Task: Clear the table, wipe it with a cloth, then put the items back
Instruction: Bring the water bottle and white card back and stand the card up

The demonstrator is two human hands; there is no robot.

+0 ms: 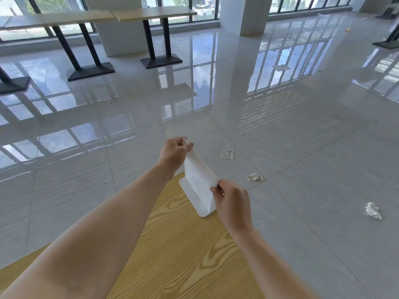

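I have the white cloth (pixel 197 186) stretched between both hands over the far corner of the wooden table (pixel 183 251). My left hand (pixel 175 152) pinches its far top corner and my right hand (pixel 232 201) pinches the near one, fingertips closed on the fabric. The lower part rests on the tabletop, which I judge lets the cloth spread flat for wiping. Crumpled scraps (pixel 254 177) lie on the floor to the right.

- Left arm bare, stretched forward; left hand (pixel 174 153) pinches the far top corner of the white sheet (pixel 197 186).
- Right hand (pixel 232 201) is nearer, back up, fingertips pinching the sheet's near top corner.
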